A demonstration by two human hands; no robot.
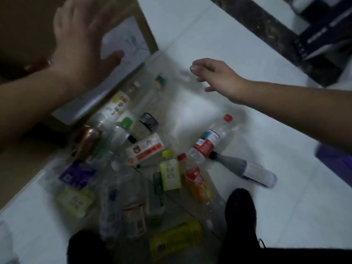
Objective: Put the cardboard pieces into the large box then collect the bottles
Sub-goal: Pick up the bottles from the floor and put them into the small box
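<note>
The bottles (133,164) lie heaped on the white floor (285,178) below both hands, beside the large box (146,35) under the spread, empty left hand (82,40), so the loosely curled, empty right hand (219,77) reaching down could scatter them rolling.

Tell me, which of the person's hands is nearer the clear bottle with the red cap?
The right hand. It hangs open above and slightly left of the red-capped bottle in the picture. The left hand is far off, spread over the cardboard box.
</note>
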